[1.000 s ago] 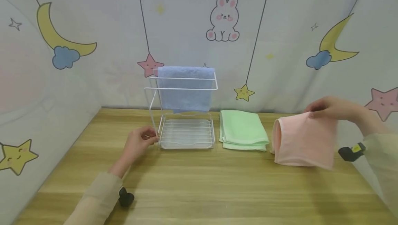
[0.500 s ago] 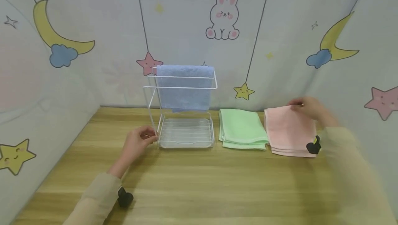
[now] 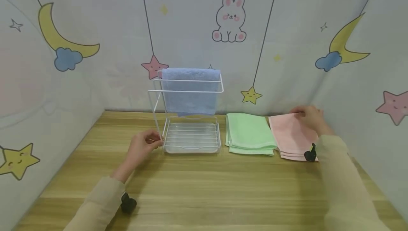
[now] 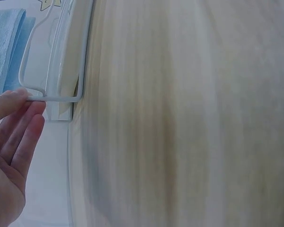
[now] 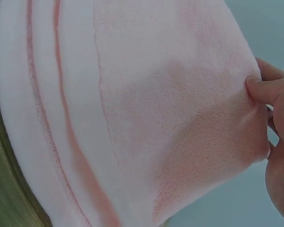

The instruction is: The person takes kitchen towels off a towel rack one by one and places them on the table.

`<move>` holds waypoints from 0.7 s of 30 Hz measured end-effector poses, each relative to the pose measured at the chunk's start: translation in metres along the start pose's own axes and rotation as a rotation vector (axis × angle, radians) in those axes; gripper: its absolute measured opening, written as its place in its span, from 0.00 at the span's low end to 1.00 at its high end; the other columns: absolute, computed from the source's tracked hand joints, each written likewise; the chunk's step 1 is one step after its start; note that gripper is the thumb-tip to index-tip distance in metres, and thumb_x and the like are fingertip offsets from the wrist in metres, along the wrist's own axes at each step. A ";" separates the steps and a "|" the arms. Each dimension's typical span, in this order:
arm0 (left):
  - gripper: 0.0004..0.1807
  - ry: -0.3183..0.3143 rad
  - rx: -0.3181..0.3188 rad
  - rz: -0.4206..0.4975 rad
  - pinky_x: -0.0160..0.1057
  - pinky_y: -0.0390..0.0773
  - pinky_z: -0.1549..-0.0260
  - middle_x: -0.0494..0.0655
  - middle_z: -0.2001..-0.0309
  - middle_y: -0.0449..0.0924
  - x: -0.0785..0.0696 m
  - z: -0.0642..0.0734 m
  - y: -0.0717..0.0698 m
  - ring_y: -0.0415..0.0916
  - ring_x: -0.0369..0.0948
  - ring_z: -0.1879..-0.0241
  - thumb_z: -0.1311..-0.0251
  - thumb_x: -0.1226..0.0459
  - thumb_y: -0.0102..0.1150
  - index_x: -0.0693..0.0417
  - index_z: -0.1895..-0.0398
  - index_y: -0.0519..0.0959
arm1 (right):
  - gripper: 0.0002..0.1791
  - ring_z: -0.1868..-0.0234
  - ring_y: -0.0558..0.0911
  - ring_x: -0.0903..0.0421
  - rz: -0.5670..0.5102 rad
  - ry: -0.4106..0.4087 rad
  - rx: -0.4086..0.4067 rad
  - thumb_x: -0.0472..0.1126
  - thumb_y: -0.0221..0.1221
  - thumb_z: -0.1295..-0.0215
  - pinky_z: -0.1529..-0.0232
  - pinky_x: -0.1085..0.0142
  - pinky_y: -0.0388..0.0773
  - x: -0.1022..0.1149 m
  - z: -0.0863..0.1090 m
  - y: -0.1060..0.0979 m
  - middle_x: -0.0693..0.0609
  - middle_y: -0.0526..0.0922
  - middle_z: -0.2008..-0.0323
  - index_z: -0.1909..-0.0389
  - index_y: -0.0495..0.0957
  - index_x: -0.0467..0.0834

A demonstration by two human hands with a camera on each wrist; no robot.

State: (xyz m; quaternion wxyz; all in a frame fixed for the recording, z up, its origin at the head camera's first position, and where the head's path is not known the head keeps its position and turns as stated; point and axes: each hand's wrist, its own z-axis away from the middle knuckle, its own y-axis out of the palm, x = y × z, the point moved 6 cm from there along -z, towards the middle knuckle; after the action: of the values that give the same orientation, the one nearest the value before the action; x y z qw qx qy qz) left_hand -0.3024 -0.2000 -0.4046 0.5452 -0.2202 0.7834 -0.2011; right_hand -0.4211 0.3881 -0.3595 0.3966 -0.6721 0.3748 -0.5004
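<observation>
A white wire rack stands on the table with a blue towel draped over its rear bar. My left hand pinches the rack's lower left wire between thumb and fingers. On the right, my right hand pinches the far edge of a folded pink towel, with the thumb on top and fingers behind. The pink towel lies on the table beside a folded green towel, their edges touching or nearly so.
A clear tray sits in the base of the rack. The wood-grain table reaches back to a printed curtain, which also closes in both sides.
My right hand has brought the pink towel leftward and down onto the table beside the green towel. My left hand stays at the rack.
</observation>
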 end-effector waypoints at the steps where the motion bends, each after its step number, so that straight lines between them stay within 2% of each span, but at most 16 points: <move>1: 0.08 0.004 0.001 -0.004 0.29 0.80 0.74 0.53 0.68 0.85 0.000 0.000 0.000 0.82 0.39 0.72 0.51 0.69 0.68 0.57 0.68 0.79 | 0.12 0.46 0.68 0.32 -0.003 -0.003 -0.002 0.33 0.54 0.36 0.43 0.32 0.39 0.001 0.001 0.000 0.36 0.80 0.51 0.56 0.81 0.46; 8: 0.08 -0.014 0.007 -0.018 0.29 0.80 0.73 0.53 0.68 0.85 0.000 0.001 0.000 0.82 0.41 0.70 0.51 0.69 0.68 0.58 0.68 0.79 | 0.12 0.46 0.68 0.33 0.022 -0.004 0.021 0.34 0.55 0.36 0.44 0.34 0.41 0.006 0.003 0.000 0.36 0.81 0.52 0.55 0.81 0.46; 12: 0.07 -0.012 -0.007 -0.013 0.29 0.79 0.74 0.53 0.69 0.85 -0.001 0.003 -0.001 0.82 0.40 0.72 0.52 0.69 0.68 0.58 0.69 0.79 | 0.11 0.47 0.69 0.35 0.018 0.002 0.042 0.39 0.58 0.37 0.45 0.34 0.41 0.008 0.004 0.001 0.37 0.81 0.53 0.54 0.81 0.45; 16: 0.07 -0.002 -0.014 -0.009 0.29 0.79 0.74 0.53 0.69 0.85 -0.002 0.002 -0.001 0.82 0.39 0.73 0.52 0.69 0.68 0.58 0.69 0.80 | 0.12 0.48 0.68 0.37 0.004 0.014 0.045 0.44 0.60 0.38 0.45 0.34 0.40 0.005 0.005 0.004 0.37 0.81 0.53 0.55 0.81 0.45; 21: 0.08 0.008 -0.012 0.004 0.29 0.80 0.73 0.53 0.68 0.85 -0.002 0.001 -0.001 0.82 0.39 0.71 0.52 0.70 0.68 0.59 0.68 0.79 | 0.13 0.49 0.66 0.38 0.007 0.014 0.032 0.44 0.60 0.39 0.45 0.34 0.39 -0.001 0.006 0.007 0.36 0.81 0.53 0.54 0.81 0.45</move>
State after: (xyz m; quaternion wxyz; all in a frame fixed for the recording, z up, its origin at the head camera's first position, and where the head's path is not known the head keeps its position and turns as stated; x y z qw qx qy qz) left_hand -0.3008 -0.1992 -0.4028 0.5410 -0.2212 0.7873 -0.1961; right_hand -0.4164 0.3867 -0.3671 0.4063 -0.6610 0.3718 -0.5096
